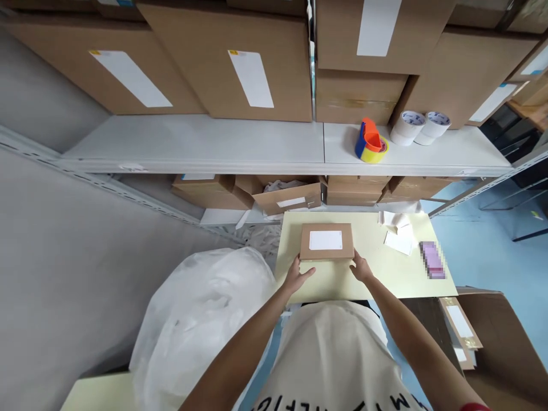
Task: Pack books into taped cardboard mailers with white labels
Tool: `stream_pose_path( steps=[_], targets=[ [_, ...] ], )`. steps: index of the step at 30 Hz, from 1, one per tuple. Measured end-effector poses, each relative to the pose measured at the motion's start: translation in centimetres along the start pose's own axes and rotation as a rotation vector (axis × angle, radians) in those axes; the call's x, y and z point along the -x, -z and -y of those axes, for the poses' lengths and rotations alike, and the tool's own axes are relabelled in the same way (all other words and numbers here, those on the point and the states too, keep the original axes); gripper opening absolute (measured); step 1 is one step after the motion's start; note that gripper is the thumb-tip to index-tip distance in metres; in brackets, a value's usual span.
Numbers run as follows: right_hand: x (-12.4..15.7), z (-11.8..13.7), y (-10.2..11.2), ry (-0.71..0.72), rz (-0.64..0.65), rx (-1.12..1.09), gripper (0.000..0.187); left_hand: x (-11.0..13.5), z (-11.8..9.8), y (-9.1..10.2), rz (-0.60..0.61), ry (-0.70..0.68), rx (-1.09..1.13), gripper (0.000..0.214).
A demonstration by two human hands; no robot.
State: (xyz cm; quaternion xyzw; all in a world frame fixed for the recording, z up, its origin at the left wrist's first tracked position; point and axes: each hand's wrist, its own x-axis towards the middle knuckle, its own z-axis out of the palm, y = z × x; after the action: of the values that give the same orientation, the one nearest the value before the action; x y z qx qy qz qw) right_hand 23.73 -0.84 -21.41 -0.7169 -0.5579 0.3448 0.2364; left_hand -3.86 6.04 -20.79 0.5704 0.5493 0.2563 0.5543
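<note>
A small closed cardboard box [326, 253] with a white label [326, 240] on top is on the pale yellow table [368, 285] in front of me. At its near left corner is my left hand [298, 275], fingers along the side and thumb pointing inward below the front edge. My right hand [362, 268] grips the near right corner, its fingertips partly hidden by the box. Between them the two hands hold the box. I cannot tell whether its underside is fully resting on the tabletop.
White paper slips [399, 241] and a blurred purple item [432, 260] lie on the table's right. The shelf [205, 140] ahead carries large cartons [269, 63], a tape dispenser [370, 142] and tape rolls [409, 127]. A white plastic bag [205, 319] bulges at left; an open carton [505, 342] stands right.
</note>
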Motion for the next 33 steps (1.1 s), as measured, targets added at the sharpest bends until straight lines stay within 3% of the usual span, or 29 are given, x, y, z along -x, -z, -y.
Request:
stream_pose_path(
  steps=[4, 7, 10, 15, 22, 33],
  targets=[
    [1.1, 2.0, 2.8, -0.030, -0.001, -0.125, 0.079, 0.3, -2.3, 0.6, -0.096, -0.094, -0.015, 0.063],
    [2.9, 2.6, 5.2, -0.055, -0.104, -0.232, 0.066, 0.3, -3.8, 0.8, -0.084, -0.172, 0.021, 0.056],
    [4.4, 3.1, 6.3, -0.135, -0.202, -0.400, 0.057, -0.1, -5.2, -0.1, -0.070, -0.153, 0.114, 0.050],
    [4.1, 2.5, 6.2, -0.313, -0.270, -0.544, 0.074, -0.7, -6.4, -2.5, -0.049, -0.022, 0.224, 0.043],
    [1.8, 1.4, 6.6, -0.454, -0.361, -0.316, 0.069, -1.0, -6.2, -5.4, -0.110, 0.126, 0.149, 0.034],
    [1.2, 1.5, 6.8, -0.402, -0.309, -0.276, 0.071, -1.5, -5.1, -5.8, -0.192, 0.081, 0.130, 0.037]
  ],
)
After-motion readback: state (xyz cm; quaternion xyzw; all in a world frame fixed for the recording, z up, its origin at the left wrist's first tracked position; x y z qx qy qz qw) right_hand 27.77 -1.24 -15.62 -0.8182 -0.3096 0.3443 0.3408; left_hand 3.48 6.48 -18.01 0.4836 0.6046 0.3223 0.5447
